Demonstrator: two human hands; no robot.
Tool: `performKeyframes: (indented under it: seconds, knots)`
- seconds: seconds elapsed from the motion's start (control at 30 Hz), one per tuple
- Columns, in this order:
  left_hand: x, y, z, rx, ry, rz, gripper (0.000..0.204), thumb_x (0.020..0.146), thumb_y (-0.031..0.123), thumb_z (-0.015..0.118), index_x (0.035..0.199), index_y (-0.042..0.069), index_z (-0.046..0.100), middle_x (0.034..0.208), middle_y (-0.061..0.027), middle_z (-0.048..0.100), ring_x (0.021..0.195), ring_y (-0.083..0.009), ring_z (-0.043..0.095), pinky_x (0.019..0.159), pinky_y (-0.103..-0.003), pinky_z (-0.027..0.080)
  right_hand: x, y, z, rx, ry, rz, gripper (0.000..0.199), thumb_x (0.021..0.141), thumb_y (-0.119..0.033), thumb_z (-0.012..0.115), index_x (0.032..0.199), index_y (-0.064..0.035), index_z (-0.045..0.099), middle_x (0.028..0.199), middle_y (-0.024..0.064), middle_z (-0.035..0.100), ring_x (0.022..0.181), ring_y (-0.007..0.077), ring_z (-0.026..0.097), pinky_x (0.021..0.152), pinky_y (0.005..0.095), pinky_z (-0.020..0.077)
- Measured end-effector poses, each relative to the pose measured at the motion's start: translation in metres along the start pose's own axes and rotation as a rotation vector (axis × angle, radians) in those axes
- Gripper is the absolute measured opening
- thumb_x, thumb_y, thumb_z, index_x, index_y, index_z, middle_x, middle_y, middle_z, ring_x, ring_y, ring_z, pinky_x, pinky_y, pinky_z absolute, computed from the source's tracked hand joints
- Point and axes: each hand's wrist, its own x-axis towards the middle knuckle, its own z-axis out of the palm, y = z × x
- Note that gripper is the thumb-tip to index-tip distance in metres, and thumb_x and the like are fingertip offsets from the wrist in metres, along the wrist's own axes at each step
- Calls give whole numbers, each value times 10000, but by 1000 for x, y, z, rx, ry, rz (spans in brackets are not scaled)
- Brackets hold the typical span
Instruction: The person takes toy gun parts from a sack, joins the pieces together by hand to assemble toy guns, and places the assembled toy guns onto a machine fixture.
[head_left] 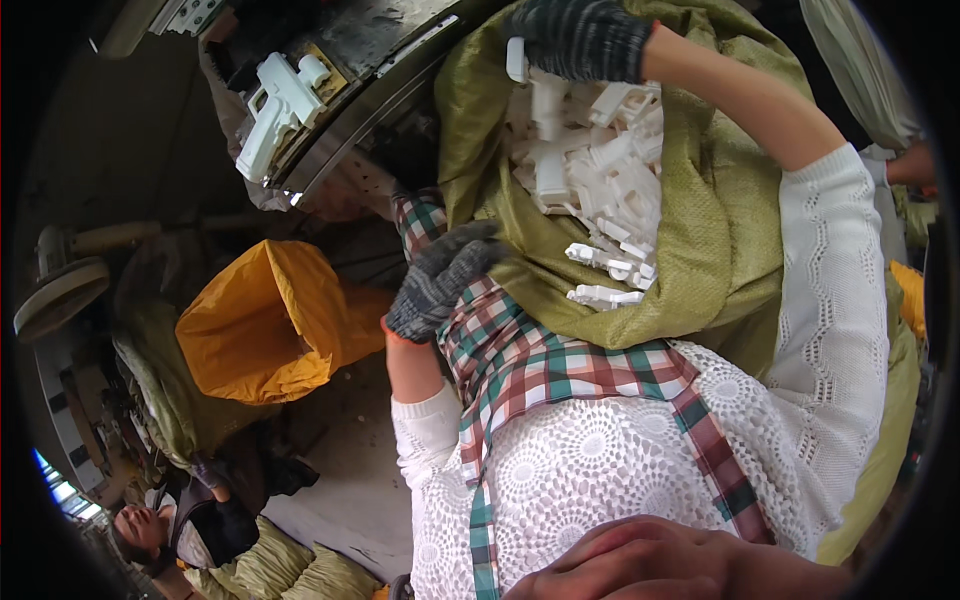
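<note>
A large olive-green woven sack (725, 230) gapes open in front of me, holding many white plastic parts (600, 165), some pistol-shaped. My right hand (580, 40), in a dark grey knit glove, is over the sack's far rim with its fingers closed. From under it hangs a white plastic part (547, 105), blurred by motion and partly hidden by the glove. My left hand (445, 280), gloved alike, is closed at the sack's left edge, with its blurred fingertips against the fabric. A white plastic toy pistol (280, 115) lies apart on the machine's edge at the upper left.
A dark metal machine table (350, 120) stands beyond the sack at the left. An open orange-yellow bag (260, 330) sits left of my left hand. A co-worker (190, 525) is at the lower left near another green sack. A round fan-like object (60, 290) stands at the far left.
</note>
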Motion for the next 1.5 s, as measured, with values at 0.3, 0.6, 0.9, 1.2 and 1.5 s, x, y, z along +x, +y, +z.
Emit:
performKeyframes:
  seconds: [0.3,0.6,0.9,1.2,1.5]
  knots:
    - [40,1,26,-1389,423,68,427,916,309,504,1271,79,443,1215,-113,531,1077,-276,535,934,-419,445,-61,-104,6,254,394,-759,234,791,-108,528,999,-40,612,957,118,626,850,245,619,751,381,508]
    - [9,9,2,-834,465,144,497,844,262,641,1255,51,459,1049,-30,568,945,-140,545,824,-294,449,-27,-74,7,351,450,-643,216,775,-34,571,989,-29,593,1129,176,569,1029,299,568,867,375,477]
    - [13,19,-20,-842,571,21,373,872,228,578,1165,6,513,913,-122,625,772,-220,624,648,-322,522,-47,-12,-24,673,140,-481,349,706,-193,747,998,-67,601,1065,110,613,1077,264,557,939,390,446]
    - [-7,-2,-20,-898,580,-81,376,829,224,636,1144,41,543,930,-102,637,750,-232,630,627,-340,526,15,165,-40,457,616,310,407,614,-132,740,998,-55,629,903,151,654,814,230,631,751,327,495]
    - [-30,-32,-27,-839,703,-140,301,858,143,576,1131,21,546,911,-114,638,793,-228,630,676,-352,529,12,89,-20,872,-466,-96,221,803,-197,665,945,-28,661,810,56,665,747,204,603,702,332,487]
